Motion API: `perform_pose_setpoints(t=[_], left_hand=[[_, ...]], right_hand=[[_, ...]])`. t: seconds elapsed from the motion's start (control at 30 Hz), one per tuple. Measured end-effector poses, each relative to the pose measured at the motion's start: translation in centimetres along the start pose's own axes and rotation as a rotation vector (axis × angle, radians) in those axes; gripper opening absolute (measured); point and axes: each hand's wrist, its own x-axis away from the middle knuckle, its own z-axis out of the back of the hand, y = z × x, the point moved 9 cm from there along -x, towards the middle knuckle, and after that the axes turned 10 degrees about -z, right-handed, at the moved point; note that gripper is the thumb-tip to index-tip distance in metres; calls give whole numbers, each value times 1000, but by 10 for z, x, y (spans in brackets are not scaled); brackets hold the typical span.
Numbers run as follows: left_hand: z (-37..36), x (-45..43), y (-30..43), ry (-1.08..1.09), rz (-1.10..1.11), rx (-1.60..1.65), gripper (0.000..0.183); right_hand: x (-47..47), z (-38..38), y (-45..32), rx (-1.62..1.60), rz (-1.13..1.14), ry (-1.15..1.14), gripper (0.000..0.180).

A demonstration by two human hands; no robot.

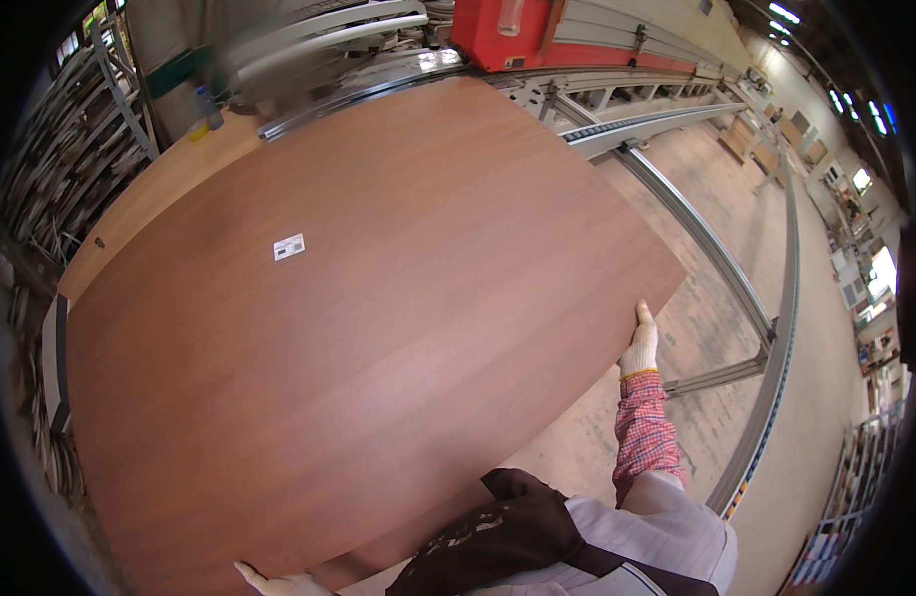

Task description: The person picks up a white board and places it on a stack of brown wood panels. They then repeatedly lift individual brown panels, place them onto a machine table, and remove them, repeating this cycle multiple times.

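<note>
A large brown wood-grain panel (368,298) spreads out before me, bearing a small white printed label (289,247). At its near right edge my right hand (641,339), in a white knit glove, grips the rim with the thumb on top. My left hand (283,581), gloved too, sits on the near edge at the bottom of the view, thumb over the top face. The fingers of both hands are hidden under the panel or cut off by the frame.
Behind the panel stands a machine with a red housing (502,37) and a metal rail (368,97). A lighter board (160,186) lies beyond its left side. Aluminium frame bars (703,231) run along the right. Stacked offcuts (70,149) fill the far left.
</note>
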Motion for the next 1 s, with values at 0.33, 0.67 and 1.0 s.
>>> perform_pose_setpoints(t=[0.33,0.67,1.0], left_hand=[[-39,6,-16,-8,43,65,64],[-43,-3,-24,113,-29,-27,58],[-64,19,-17,199,-115,-22,66]], right_hand=[[-47,-32,-8,96,71,62,46],[-35,-44,25,83,30,70,44],[-23,-52,24,95,38,57,43]])
